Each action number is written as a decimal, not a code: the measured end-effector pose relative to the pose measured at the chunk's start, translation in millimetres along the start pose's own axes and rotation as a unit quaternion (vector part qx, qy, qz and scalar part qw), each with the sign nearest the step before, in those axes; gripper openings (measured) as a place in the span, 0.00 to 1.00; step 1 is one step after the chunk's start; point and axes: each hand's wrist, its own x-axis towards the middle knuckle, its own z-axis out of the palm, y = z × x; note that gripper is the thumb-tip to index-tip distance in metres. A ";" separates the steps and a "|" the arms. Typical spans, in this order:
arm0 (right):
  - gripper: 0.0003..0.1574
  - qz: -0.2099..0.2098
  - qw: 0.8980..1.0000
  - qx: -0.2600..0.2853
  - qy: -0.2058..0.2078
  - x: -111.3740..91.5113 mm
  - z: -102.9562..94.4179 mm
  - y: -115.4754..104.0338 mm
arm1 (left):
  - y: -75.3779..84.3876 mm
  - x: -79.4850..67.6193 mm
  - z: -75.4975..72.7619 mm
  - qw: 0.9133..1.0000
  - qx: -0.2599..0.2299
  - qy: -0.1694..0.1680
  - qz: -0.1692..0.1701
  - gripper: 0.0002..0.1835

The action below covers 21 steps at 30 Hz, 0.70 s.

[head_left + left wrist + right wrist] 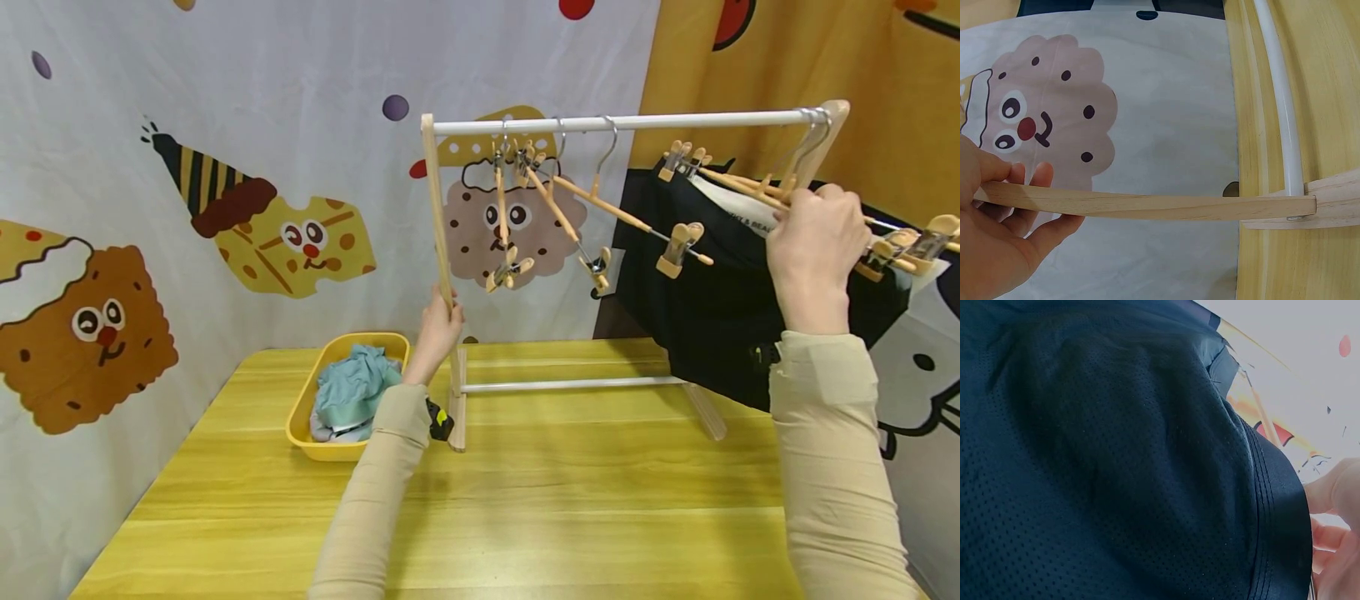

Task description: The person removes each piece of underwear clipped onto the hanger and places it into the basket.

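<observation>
A wooden clothes rack with a white top rail point(697, 121) stands on the table. My left hand point(437, 333) grips its left upright point(1160, 205), thumb on one side and fingers on the other in the left wrist view. At the rail's right end my right hand point(817, 250) holds a clip hanger point(742, 187), its hook over the rail beside another hook. Black shorts point(697, 292) with a white inner waistband hang from the clips there. Their perforated cloth point(1116, 456) fills most of the right wrist view, hiding part of the hand's grip.
Toward the left of the rail hang several bare clip hangers point(551, 204). A yellow basket point(300, 429) with crumpled teal and grey clothes point(356, 387) stands left of the rack. A lower white bar point(570, 384) joins the rack's feet. Printed curtains point(300, 75) enclose the table.
</observation>
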 end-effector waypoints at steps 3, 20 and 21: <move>0.22 -0.001 1.000 0.003 0.002 -0.9 -0.5 -1.9 | -1.3 0.4 0.3 1.000 -0.001 -0.001 0.000 0.10; 0.22 -0.017 0.997 0.043 0.061 -13.4 -11.5 -20.5 | -0.7 0.7 -0.4 1.000 -0.007 -0.003 -0.004 0.10; 0.22 -0.019 0.997 0.045 0.062 -15.4 -11.4 -21.6 | -0.9 0.8 -0.3 1.000 -0.007 -0.003 -0.003 0.10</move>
